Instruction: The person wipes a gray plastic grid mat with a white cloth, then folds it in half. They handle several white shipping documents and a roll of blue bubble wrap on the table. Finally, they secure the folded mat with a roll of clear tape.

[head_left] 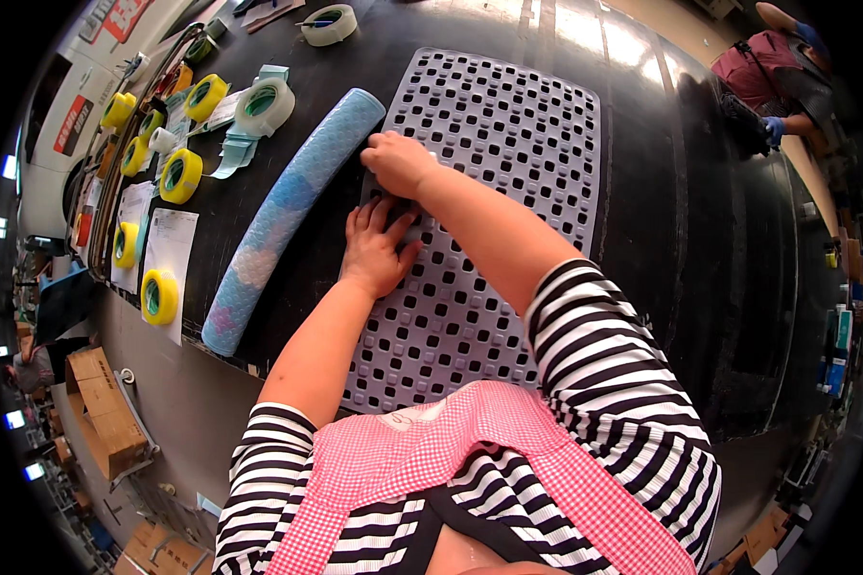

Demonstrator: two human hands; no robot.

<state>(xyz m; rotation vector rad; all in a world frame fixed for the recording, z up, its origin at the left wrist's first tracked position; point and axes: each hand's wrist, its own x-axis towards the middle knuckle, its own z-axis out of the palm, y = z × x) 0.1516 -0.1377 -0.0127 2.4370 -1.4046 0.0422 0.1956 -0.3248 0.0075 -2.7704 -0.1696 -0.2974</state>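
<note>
Grip unclear on R hand (401, 165), curled at grey mat (508, 168) edge; L hand (376, 253) nr it, splayed palm-down.

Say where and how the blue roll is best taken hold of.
Likely around the middle of the blue roll, coming from above with fingers and thumb across its width. It is a long, rounded tube lying on the black table, and bare tabletop shows along most of its right side, toward the grey mat, leaving fingertip room.

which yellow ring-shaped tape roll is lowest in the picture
The yellow tape roll on the white paper sheet nearest the blue patterned rolled mat; every other lies higher.
</note>
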